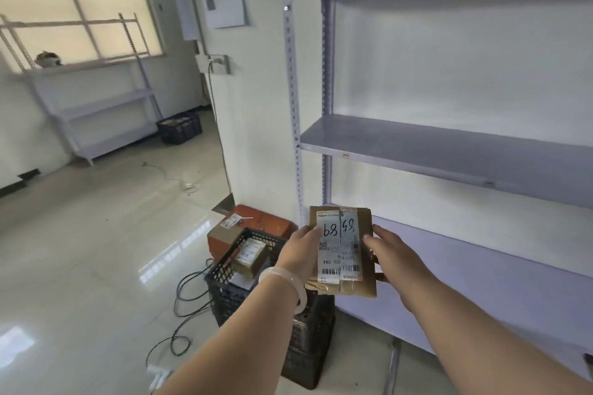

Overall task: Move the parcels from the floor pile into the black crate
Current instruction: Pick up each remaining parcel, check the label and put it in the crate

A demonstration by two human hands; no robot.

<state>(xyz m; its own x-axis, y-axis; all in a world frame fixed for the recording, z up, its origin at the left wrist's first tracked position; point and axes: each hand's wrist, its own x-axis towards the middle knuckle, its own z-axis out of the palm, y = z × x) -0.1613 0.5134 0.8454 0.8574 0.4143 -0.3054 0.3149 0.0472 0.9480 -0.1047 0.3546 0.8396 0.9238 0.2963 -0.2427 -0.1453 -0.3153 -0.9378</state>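
Flat brown parcel (342,250) gripped at both edges, left hand (301,250) and right hand (392,254), over my black crate (229,293). White label: handwritten "68", barcodes.

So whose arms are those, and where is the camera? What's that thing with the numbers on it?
There is no machine here. Those are a person's two arms. The camera sits on the person's head, looking forward and down, so you see what they see. The left hand and the right hand hold a flat brown parcel by its two sides. The numbers are handwritten on its white labels. Below it a black crate stands on the shiny floor, with a small box already inside. Behind the crate lie a brown box and an orange box. Black cables trail beside the crate, and grey shelves stand on the right.
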